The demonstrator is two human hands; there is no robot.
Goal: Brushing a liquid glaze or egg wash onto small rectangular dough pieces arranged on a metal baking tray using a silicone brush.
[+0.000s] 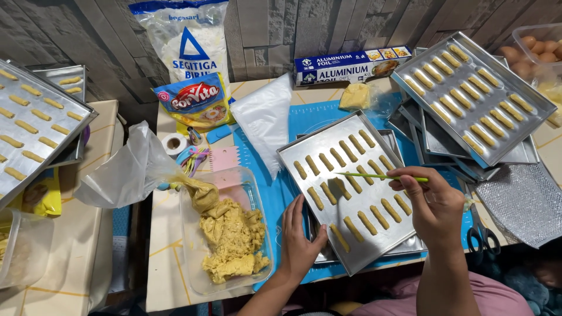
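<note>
A: The low table stands against a grey stone wall, with a blue mat spread over it and baking gear crowded on every side.

B: And the person's hands?

A: The left hand lies flat and open, fingers spread on the near edge of the metal tray, likely pinning it so it cannot slide. The right hand pinches a thin green stick, laid level across the rows of dough sticks on that tray, its tip reaching one in the middle.

B: Why is the tray set at a slant?

A: It seems turned so the rows run across the working hand's reach.

B: What lies about it?

A: A clear tub of yellow dough sits just left, with a filled piping bag drooping into it, close enough for refilling. A finished tray rests on a stack of empty trays at the right, scissors beside it.
</note>
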